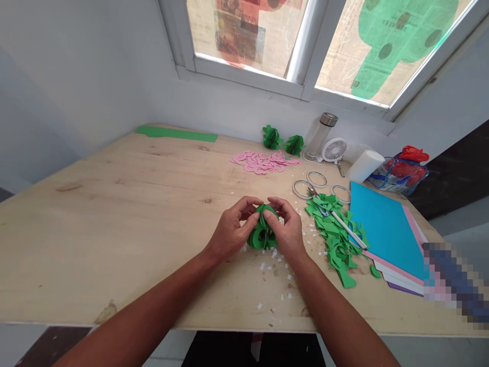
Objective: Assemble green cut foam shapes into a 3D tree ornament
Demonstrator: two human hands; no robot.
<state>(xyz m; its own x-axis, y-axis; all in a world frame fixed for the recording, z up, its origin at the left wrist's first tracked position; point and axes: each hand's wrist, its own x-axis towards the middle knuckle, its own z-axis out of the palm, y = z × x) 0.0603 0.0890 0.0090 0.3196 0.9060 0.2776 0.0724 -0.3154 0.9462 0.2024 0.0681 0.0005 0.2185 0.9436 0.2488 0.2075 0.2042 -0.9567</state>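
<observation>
Both of my hands hold a green layered paper ornament [263, 238] just above the wooden table, near its front middle. My left hand [234, 224] closes on its left side, thumb pressed against the upper layers. From the right, my right hand [287, 227] grips the same paper, its thumb beside the other thumb and its fingers curled behind. The rounded cut-out layers fan apart toward the bottom. Some of the paper is hidden behind my fingers. Small white paper scraps [273, 262] lie scattered around and below my hands.
Green paper offcuts [338, 250] lie to the right with scissors [319, 199], a white pen [348, 230] and tape rolls [317, 179]. Coloured sheets [385, 229] are beyond. Toward the wall sit pink cut-outs [263, 162], two green paper ornaments [271, 137], a bottle [321, 135] and a fan [334, 150].
</observation>
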